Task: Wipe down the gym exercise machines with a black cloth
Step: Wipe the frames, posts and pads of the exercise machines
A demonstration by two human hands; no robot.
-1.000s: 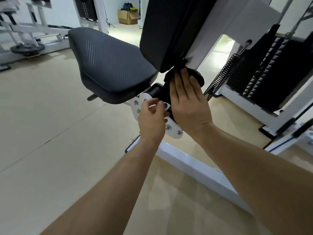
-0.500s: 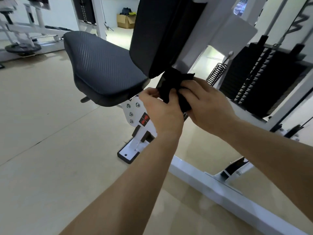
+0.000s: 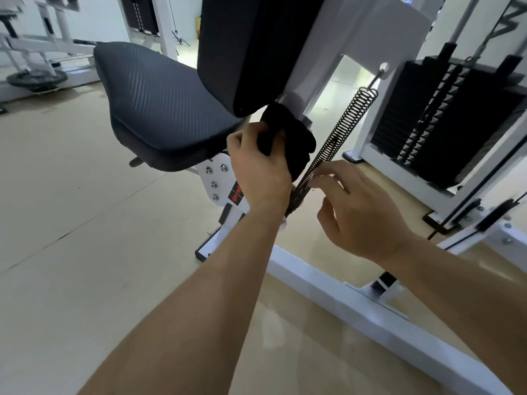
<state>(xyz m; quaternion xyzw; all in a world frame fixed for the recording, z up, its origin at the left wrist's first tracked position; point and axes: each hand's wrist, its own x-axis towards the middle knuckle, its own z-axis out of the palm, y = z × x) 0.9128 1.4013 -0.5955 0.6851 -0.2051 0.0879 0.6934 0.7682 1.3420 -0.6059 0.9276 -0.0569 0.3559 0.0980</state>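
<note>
Gym floor [image 3: 71, 223] beige, glossy, white machine frame [image 3: 356, 306]

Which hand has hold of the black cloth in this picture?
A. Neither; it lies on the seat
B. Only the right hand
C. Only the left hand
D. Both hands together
C: the left hand grips the black cloth just below the backrest pad, while the right hand is off the cloth, its fingertips beside the coil spring.
</note>
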